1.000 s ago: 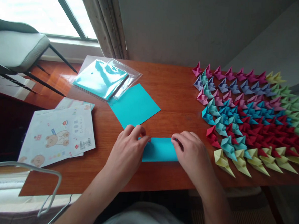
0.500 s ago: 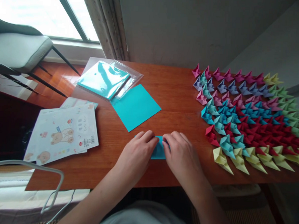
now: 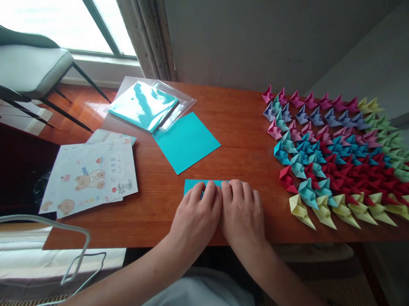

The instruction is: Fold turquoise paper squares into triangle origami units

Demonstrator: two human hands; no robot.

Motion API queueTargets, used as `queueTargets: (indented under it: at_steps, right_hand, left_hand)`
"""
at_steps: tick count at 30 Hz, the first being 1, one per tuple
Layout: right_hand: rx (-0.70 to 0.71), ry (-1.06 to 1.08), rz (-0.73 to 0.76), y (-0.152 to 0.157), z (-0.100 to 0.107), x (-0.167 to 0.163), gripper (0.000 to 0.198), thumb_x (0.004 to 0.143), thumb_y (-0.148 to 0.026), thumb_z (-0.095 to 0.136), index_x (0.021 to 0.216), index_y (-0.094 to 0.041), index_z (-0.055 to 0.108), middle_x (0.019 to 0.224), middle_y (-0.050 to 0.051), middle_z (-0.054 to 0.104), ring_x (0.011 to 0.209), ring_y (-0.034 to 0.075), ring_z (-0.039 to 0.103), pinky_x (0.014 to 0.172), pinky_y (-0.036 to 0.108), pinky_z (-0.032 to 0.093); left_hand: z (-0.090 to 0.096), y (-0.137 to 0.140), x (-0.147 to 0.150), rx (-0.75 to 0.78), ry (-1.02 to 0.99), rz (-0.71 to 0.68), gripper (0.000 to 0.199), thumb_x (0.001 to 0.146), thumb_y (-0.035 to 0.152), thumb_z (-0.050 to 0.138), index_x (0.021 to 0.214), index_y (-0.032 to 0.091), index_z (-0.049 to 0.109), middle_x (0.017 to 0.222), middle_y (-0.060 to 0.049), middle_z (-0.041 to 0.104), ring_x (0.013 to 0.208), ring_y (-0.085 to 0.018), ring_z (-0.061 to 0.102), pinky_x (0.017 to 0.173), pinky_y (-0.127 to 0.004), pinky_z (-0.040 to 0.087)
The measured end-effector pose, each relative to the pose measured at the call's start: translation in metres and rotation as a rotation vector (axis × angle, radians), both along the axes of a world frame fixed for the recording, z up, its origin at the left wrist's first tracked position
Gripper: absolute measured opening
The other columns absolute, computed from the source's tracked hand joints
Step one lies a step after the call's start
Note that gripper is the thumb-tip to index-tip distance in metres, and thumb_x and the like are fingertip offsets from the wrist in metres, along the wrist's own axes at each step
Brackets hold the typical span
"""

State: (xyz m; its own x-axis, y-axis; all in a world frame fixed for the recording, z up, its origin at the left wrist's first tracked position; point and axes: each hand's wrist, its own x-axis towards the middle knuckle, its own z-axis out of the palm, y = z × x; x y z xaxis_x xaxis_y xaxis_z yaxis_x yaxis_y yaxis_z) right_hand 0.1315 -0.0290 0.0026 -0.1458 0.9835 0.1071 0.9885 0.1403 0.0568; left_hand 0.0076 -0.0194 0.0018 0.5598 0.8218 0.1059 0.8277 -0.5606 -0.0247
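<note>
A folded strip of blue origami paper (image 3: 191,184) lies on the table close to me, its left end and top edge showing. My left hand (image 3: 198,215) rests on it with bent fingers closed on the paper. Pressed up beside it, my right hand (image 3: 244,215) has its fingers curled on the right part of the same paper. Both thumbs and most of the strip are hidden under the hands. Just beyond, a flat turquoise square sheet (image 3: 189,143) lies at an angle.
A clear packet of turquoise paper (image 3: 145,105) overlaps the sheet's far corner. Bear-printed paper packs (image 3: 92,174) lie at the left. Rows of colourful folded paper pieces (image 3: 341,175) cover the right side of the wooden table (image 3: 145,218). A chair (image 3: 29,68) stands by the window.
My hands have come together over the folded paper. The left moved slightly right and its fingers now lie over the strip. The strip's left end has come into view.
</note>
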Motion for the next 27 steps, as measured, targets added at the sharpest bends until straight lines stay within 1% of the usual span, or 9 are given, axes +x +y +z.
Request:
queueTargets:
  at_steps: [2,6,10,14,16,18,22,25,27]
  right_hand:
    - [0.018,-0.023,0.021,-0.005,-0.001,0.011,0.017,0.101,-0.02,0.049,0.115,-0.019,0.058,0.101,0.01,0.065,0.09,0.026,0.053,0.073,0.039,0.034]
    - [0.052,-0.059,-0.022,-0.02,-0.004,0.038,0.027,0.099,-0.016,0.049,0.125,-0.016,0.058,0.103,0.011,0.065,0.092,0.027,0.054,0.074,0.039,0.036]
    - [0.063,-0.023,-0.058,-0.029,-0.005,0.052,0.028,0.099,-0.014,0.05,0.125,-0.016,0.06,0.1,0.011,0.065,0.092,0.027,0.055,0.078,0.039,0.039]
    - [0.17,0.18,-0.001,-0.022,-0.008,0.042,0.028,0.098,-0.009,0.047,0.122,-0.015,0.062,0.103,0.011,0.066,0.094,0.025,0.057,0.083,0.038,0.043]
    - [0.192,0.256,0.047,-0.017,-0.012,0.031,0.026,0.099,-0.012,0.049,0.121,-0.015,0.062,0.104,0.011,0.066,0.094,0.025,0.058,0.084,0.037,0.045]
    - [0.168,0.265,0.087,-0.012,-0.016,0.02,0.022,0.1,-0.017,0.051,0.118,-0.017,0.064,0.101,0.01,0.066,0.092,0.025,0.058,0.083,0.037,0.046]
    - [0.146,0.253,0.087,-0.009,-0.024,0.012,0.021,0.101,-0.017,0.051,0.117,-0.018,0.065,0.095,0.01,0.065,0.088,0.024,0.057,0.08,0.036,0.046]
    - [0.156,0.223,0.08,-0.009,-0.027,0.014,0.023,0.1,-0.015,0.05,0.118,-0.018,0.064,0.091,0.009,0.064,0.087,0.024,0.056,0.079,0.036,0.046]
    - [0.158,0.21,0.076,-0.009,-0.027,0.014,0.024,0.099,-0.014,0.05,0.119,-0.017,0.064,0.09,0.009,0.063,0.087,0.024,0.056,0.078,0.037,0.046]
  left_hand:
    - [0.0,0.0,-0.001,0.009,-0.002,0.012,0.018,0.093,0.013,0.058,0.11,0.013,0.065,0.11,-0.01,0.065,0.098,-0.026,0.062,0.081,-0.037,0.057]
    - [0.001,0.0,-0.002,0.01,-0.011,0.019,0.021,0.091,0.011,0.059,0.111,0.012,0.065,0.114,-0.012,0.066,0.1,-0.027,0.062,0.079,-0.037,0.057]
    - [0.0,0.0,-0.002,0.016,-0.028,0.014,0.022,0.09,0.011,0.059,0.112,0.011,0.065,0.114,-0.013,0.066,0.101,-0.028,0.062,0.078,-0.037,0.057]
    - [-0.001,0.0,-0.001,0.03,-0.033,0.017,0.022,0.091,0.011,0.06,0.112,0.011,0.065,0.114,-0.012,0.066,0.099,-0.028,0.062,0.079,-0.038,0.057]
    - [-0.001,0.0,0.0,0.025,-0.024,0.017,0.02,0.092,0.012,0.059,0.111,0.011,0.065,0.111,-0.012,0.066,0.098,-0.028,0.062,0.078,-0.038,0.057]
    - [0.0,0.001,0.0,0.017,-0.018,0.017,0.019,0.092,0.013,0.058,0.11,0.012,0.065,0.109,-0.012,0.066,0.097,-0.028,0.062,0.078,-0.038,0.057]
    - [0.003,0.001,-0.005,-0.002,-0.025,-0.011,0.023,0.092,0.013,0.059,0.114,0.011,0.065,0.112,-0.012,0.067,0.098,-0.027,0.063,0.081,-0.037,0.056]
    - [0.004,-0.001,-0.021,-0.011,-0.055,-0.035,0.03,0.094,0.013,0.057,0.124,0.013,0.063,0.122,-0.012,0.067,0.104,-0.027,0.063,0.085,-0.038,0.055]
    - [0.003,-0.002,-0.038,0.018,-0.068,-0.013,0.032,0.094,0.011,0.053,0.124,0.015,0.064,0.128,-0.012,0.065,0.11,-0.028,0.061,0.087,-0.04,0.053]
